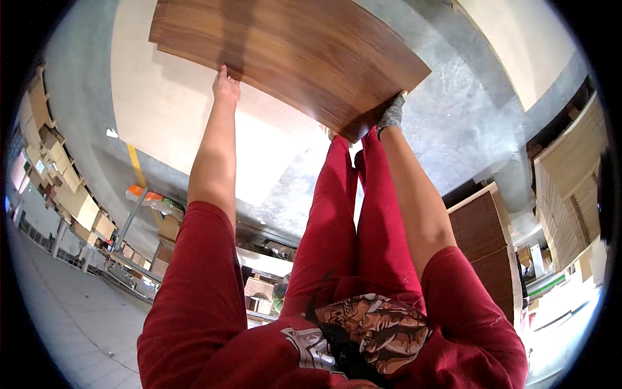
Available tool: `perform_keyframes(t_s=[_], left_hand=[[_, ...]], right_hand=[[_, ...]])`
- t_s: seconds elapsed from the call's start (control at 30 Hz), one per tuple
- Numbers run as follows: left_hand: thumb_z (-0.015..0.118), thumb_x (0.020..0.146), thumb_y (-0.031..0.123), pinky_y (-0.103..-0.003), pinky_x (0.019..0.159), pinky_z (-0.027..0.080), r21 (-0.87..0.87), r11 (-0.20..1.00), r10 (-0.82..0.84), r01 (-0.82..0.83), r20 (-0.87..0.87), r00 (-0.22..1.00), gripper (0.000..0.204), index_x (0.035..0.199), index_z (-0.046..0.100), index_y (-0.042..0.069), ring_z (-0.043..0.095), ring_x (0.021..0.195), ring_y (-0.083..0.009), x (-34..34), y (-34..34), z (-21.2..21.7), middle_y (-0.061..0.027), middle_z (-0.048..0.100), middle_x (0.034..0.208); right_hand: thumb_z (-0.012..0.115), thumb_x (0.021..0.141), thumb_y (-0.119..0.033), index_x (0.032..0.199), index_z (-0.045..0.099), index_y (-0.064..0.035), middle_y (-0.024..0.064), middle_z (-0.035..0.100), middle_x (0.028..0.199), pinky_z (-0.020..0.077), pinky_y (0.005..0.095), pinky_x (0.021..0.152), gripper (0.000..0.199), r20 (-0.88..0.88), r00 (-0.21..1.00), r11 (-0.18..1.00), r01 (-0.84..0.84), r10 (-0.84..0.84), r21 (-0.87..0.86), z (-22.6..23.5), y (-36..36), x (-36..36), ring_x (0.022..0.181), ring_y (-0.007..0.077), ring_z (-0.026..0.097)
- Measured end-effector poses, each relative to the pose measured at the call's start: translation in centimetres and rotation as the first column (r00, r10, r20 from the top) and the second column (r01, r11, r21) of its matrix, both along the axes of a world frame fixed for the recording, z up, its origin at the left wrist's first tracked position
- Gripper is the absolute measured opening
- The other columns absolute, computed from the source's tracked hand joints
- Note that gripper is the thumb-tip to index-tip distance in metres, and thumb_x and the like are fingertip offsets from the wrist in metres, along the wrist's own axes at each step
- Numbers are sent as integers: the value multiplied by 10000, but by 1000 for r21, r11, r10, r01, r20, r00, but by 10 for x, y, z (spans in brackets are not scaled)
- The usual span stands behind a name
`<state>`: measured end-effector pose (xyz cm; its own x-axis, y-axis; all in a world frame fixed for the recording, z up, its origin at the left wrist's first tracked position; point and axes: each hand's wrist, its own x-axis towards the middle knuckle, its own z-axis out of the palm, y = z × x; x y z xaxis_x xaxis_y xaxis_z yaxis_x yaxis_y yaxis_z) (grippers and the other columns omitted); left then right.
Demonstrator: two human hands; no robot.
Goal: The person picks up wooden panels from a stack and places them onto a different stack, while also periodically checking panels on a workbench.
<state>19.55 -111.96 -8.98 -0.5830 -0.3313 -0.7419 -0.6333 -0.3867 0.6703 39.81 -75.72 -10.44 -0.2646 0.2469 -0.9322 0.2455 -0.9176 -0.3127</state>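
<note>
A wide brown wood-grain panel (304,48) spans the upper middle, tilted, with its near edge toward me. My bare left hand (227,85) grips that edge left of the middle, thumb on top and fingers underneath. At the near right corner, my right hand (392,114) holds the panel in a grey glove that leaves the fingertips bare; part of its fingers is hidden by the board. A small step shows at the panel's left end, and I cannot tell whether a second board lies beneath it.
A pale flat sheet (155,97) lies on the grey floor (453,117) under the panel. Another pale sheet (528,45) is at the far right. Cardboard stacks (570,181) stand at right, near a brown panelled piece (483,240). Shelving with boxes (74,194) lines the left.
</note>
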Motion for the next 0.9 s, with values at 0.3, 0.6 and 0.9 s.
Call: perform_keyframes(t_s=[0.3, 0.6, 0.9], left_hand=[[593, 892, 258, -322, 789, 447, -193, 979, 85, -68, 85, 993, 334, 1087, 501, 3, 530, 838, -208, -37, -18, -8, -84, 534, 903], [574, 903, 182, -382, 794, 495, -119, 992, 48, -40, 60, 997, 280, 1107, 518, -1, 590, 958, -258, -77, -59, -12, -124, 588, 1066], [513, 938, 213, -365, 975, 434, -40, 998, 53, -52, 32, 998, 314, 1188, 489, 25, 530, 1107, -233, -65, -58, -6, -90, 555, 1191]], right_hand=[[368, 838, -699, 1378, 348, -35, 123, 438, 1353, 332, 352, 1026, 856, 185, 980, 996, -64, 75, -68, 42, -10, -46, 1211, 269, 428], [374, 835, -702, 1388, 339, -45, 101, 430, 1367, 327, 365, 1023, 859, 96, 992, 996, -73, 78, -48, -21, -33, -51, 1199, 283, 430], [390, 844, -685, 1356, 387, -31, 95, 466, 1331, 352, 349, 994, 831, 174, 952, 966, -236, 251, -103, -60, -44, -55, 1172, 253, 452]])
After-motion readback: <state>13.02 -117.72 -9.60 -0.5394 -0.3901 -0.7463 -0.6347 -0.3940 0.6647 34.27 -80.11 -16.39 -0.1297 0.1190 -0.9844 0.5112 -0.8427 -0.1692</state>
